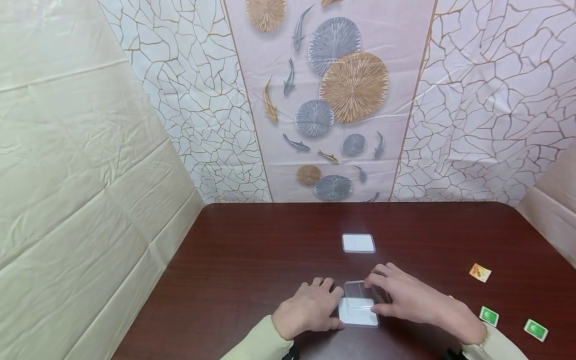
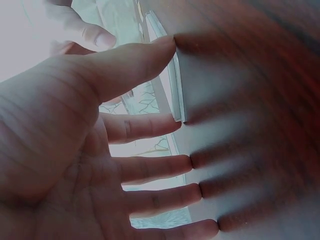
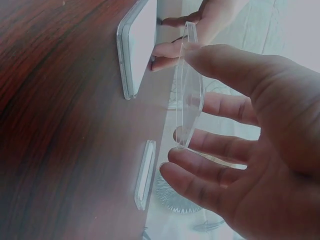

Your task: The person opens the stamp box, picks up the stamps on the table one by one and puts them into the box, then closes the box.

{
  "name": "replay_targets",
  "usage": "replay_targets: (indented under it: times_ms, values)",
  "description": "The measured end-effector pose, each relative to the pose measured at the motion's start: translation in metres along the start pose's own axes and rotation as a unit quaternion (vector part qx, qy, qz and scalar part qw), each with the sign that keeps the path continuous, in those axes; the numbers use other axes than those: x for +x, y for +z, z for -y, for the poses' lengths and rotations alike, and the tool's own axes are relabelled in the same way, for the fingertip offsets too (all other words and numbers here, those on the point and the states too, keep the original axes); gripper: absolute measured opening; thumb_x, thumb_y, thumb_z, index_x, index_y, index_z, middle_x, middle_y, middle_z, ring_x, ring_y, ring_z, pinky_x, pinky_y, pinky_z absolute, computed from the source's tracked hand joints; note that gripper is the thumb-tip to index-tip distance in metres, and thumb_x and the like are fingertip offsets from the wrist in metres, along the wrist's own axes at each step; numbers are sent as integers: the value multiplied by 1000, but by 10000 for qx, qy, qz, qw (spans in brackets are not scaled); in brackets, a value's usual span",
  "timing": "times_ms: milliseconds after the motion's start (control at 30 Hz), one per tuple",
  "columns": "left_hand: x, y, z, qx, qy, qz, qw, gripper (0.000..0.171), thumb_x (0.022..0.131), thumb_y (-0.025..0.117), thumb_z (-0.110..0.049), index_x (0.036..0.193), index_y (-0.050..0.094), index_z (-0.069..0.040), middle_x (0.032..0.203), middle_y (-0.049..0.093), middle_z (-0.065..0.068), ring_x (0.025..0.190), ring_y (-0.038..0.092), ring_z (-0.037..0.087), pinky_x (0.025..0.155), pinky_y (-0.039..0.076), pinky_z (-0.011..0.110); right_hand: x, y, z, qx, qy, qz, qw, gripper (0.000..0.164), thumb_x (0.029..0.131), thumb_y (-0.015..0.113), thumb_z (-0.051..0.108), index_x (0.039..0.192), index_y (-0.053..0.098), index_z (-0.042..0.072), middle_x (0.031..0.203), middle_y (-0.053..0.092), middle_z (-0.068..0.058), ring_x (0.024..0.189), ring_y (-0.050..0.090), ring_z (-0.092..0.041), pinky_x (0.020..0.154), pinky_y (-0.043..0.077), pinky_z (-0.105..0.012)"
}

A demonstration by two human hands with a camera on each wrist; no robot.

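A flat clear case with a white inside (image 1: pixel 360 318) lies on the dark wooden table in front of the person. The left hand (image 1: pixel 310 307) holds it at its left side, thumb at the near corner and index finger at the far corner. Its other fingertips (image 2: pixel 192 192) rest on the tabletop. In the right hand (image 1: pixel 409 295) is a clear plastic lid (image 3: pixel 191 95), pinched by its edges between thumb and fingers. The lid is tilted and raised above the white case, overlapping its far part in the head view.
A second clear case with a white inside (image 1: pixel 358 243) lies farther back. On the right are a small orange picture card (image 1: pixel 480 272) and two green-faced pieces (image 1: pixel 489 316). Patterned cloth (image 1: pixel 333 110) hangs behind the table (image 1: pixel 234 250).
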State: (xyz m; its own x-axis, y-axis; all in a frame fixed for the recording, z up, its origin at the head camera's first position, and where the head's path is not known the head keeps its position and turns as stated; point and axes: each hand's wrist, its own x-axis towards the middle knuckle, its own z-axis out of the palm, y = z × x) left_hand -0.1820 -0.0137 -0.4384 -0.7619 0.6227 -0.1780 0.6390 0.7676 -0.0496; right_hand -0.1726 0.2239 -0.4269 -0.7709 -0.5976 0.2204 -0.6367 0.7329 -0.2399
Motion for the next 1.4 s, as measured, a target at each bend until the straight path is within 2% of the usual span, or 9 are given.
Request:
replay_targets:
  times_ms: [333, 600, 833, 1200, 1400]
  values:
    - [-1, 0, 0, -2, 26, -61, 10000, 50, 80, 71, -62, 114, 57, -28, 113, 55, -5, 111, 55, 17, 77, 49, 36, 3, 1, -3, 176, 351, 104, 9992, 35, 78, 81, 35, 107, 68, 20, 105, 57, 9, 89, 44, -6, 67, 41, -22]
    - [0, 0, 0, -36, 25, -42, 10000, 50, 80, 71, -61, 116, 58, -28, 114, 56, -6, 111, 55, 17, 78, 48, 36, 4, 2, -3, 40, 449, -65, 9990, 34, 78, 81, 35, 106, 67, 20, 103, 56, 10, 89, 44, -7, 67, 41, -22]
    - [-1, 0, -1, -85, -14, -86, 9999, 52, 79, 72, -61, 117, 58, -29, 112, 56, -5, 108, 55, 17, 77, 48, 36, 6, 5, -4, -41, 439, -242, 9987, 33, 78, 81, 34, 105, 68, 21, 104, 57, 10, 90, 44, -8, 68, 41, -23]
    - [0, -1, -1, -23, 20, -93, 10000, 55, 79, 72, -61, 121, 57, -29, 114, 56, -5, 111, 55, 18, 77, 48, 36, 9, 13, -9, 108, 571, -254, 9980, 31, 78, 81, 32, 104, 67, 20, 107, 58, 7, 93, 46, -11, 70, 43, -25]
    - [0, -2, 0, -88, 15, 5, 10000, 56, 80, 71, -61, 123, 57, -29, 118, 56, -4, 113, 54, 18, 80, 49, 37, 10, 14, -12, 136, 445, -392, 9981, 31, 78, 82, 30, 103, 67, 20, 107, 59, 5, 92, 48, -12, 71, 44, -27]
